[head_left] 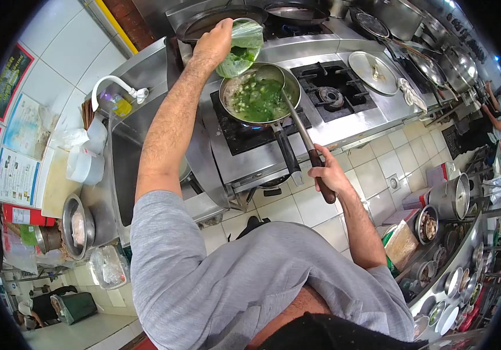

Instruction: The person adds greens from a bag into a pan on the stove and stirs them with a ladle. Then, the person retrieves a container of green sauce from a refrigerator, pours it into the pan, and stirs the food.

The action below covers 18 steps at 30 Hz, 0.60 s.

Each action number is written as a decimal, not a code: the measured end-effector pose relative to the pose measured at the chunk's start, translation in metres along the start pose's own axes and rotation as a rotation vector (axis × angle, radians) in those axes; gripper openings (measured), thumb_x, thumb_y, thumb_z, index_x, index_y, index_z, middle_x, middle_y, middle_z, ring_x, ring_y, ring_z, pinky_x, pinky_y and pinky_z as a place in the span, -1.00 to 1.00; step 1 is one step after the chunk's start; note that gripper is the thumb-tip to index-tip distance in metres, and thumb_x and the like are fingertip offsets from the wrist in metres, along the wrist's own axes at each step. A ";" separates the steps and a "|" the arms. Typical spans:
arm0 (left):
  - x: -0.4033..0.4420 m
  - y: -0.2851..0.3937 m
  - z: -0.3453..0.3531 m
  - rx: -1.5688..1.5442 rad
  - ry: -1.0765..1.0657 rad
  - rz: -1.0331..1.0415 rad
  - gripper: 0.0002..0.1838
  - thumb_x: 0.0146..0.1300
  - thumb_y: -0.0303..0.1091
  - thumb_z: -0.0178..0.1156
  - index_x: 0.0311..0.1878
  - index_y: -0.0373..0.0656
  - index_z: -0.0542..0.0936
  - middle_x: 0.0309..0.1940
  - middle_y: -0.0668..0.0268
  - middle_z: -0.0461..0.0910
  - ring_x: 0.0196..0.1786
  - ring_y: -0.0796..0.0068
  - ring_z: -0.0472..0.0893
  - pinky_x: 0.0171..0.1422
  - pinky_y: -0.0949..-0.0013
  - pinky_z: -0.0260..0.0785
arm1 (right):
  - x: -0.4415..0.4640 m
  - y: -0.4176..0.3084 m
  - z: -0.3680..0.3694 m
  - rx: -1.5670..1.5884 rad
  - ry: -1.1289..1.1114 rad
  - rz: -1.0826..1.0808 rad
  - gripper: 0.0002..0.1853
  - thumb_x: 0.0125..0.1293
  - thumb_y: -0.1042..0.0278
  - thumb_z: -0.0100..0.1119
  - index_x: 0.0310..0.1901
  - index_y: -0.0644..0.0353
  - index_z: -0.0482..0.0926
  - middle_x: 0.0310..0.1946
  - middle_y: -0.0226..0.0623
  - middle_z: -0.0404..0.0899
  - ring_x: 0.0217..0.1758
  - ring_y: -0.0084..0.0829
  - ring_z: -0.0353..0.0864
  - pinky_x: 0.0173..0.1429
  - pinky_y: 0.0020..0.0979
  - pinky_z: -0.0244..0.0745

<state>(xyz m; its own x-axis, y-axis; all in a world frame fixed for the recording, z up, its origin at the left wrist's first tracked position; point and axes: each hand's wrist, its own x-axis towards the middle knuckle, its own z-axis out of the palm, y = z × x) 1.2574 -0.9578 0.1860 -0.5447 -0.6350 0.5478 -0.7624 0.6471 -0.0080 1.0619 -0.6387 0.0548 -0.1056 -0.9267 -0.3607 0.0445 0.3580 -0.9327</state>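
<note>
My left hand [214, 45] grips the edge of a clear plastic container of leafy greens [244, 48], tilted over the far left rim of the frying pan. The frying pan [223, 104] sits on the front left burner, with blue flame showing under it. Green leaves, pale chopped bits and liquid fill it. My right hand [327, 173] is closed around the dark grip of a long ladle [298, 119]. The ladle's bowl rests inside the pan at its far right side. Pointing toward me, the pan's black handle [286, 150] is untouched.
Right of the pan are a bare burner [330, 98], a round metal lid [373, 73] and a cloth [412, 96]. Dark pans [221, 22] stand behind. To the left is a sink [125, 175] with a white faucet [116, 84]. Bowls line the counter [417, 306] at lower right.
</note>
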 end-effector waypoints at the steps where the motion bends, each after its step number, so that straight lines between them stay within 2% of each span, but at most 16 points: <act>1: 0.000 0.005 -0.003 0.015 -0.022 -0.008 -0.51 0.12 -0.55 -0.03 0.17 -0.18 0.21 0.14 0.06 0.38 0.02 -0.06 0.50 0.04 -0.02 0.38 | 0.000 -0.001 -0.001 0.001 0.004 -0.003 -0.16 -0.06 0.62 0.09 0.33 0.16 0.02 -0.60 -0.31 0.41 -0.78 -0.48 0.37 -0.72 -0.44 0.28; 4: -0.001 0.015 -0.004 0.096 0.007 0.062 -0.53 0.14 -0.55 -0.03 0.16 -0.18 0.19 0.18 0.09 0.34 -0.04 -0.02 0.54 -0.04 0.03 0.44 | -0.001 -0.003 -0.001 -0.018 -0.014 0.018 -0.16 -0.07 0.62 0.07 0.33 0.20 0.00 -0.56 -0.28 0.41 -0.75 -0.48 0.42 -0.71 -0.45 0.33; 6: -0.002 0.018 -0.002 0.204 0.065 0.135 -0.53 0.15 -0.53 -0.02 0.16 -0.18 0.20 0.23 0.15 0.30 -0.12 0.03 0.58 -0.15 0.12 0.52 | -0.001 -0.002 0.004 -0.003 -0.009 0.018 -0.16 -0.05 0.62 0.08 0.34 0.19 0.00 -0.61 -0.32 0.40 -0.77 -0.49 0.38 -0.71 -0.45 0.29; 10: -0.003 0.022 0.002 0.287 0.151 0.194 -0.52 0.15 -0.51 0.01 0.17 -0.17 0.19 0.24 0.20 0.30 -0.15 0.03 0.58 -0.15 0.13 0.56 | -0.001 0.003 0.006 -0.049 -0.003 0.010 -0.15 -0.05 0.63 0.08 0.35 0.18 0.00 -0.61 -0.31 0.41 -0.77 -0.50 0.38 -0.71 -0.46 0.29; 16: -0.006 0.020 0.005 0.316 0.208 0.205 -0.46 0.15 -0.50 0.03 0.23 -0.13 0.17 0.27 0.25 0.27 -0.10 -0.03 0.56 -0.23 0.17 0.61 | -0.009 -0.002 -0.001 -0.399 0.038 -0.061 -0.16 -0.02 0.67 0.05 0.37 0.15 -0.01 -0.55 -0.28 0.43 -0.72 -0.52 0.42 -0.67 -0.46 0.33; 18: -0.008 0.017 0.007 0.299 0.209 0.202 -0.44 0.15 -0.50 0.03 0.25 -0.12 0.16 0.29 0.26 0.24 -0.05 -0.08 0.54 -0.26 0.17 0.61 | -0.005 0.001 -0.003 -0.548 0.123 -0.175 -0.20 -0.01 0.65 0.03 0.35 0.20 0.04 -0.51 -0.24 0.47 -0.67 -0.47 0.46 -0.57 -0.42 0.41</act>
<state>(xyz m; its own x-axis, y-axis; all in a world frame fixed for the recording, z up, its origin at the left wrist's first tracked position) 1.2465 -0.9451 0.1758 -0.6346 -0.3886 0.6680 -0.7321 0.5794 -0.3584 1.0593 -0.6332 0.0560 -0.1809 -0.9690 -0.1683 -0.5004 0.2380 -0.8324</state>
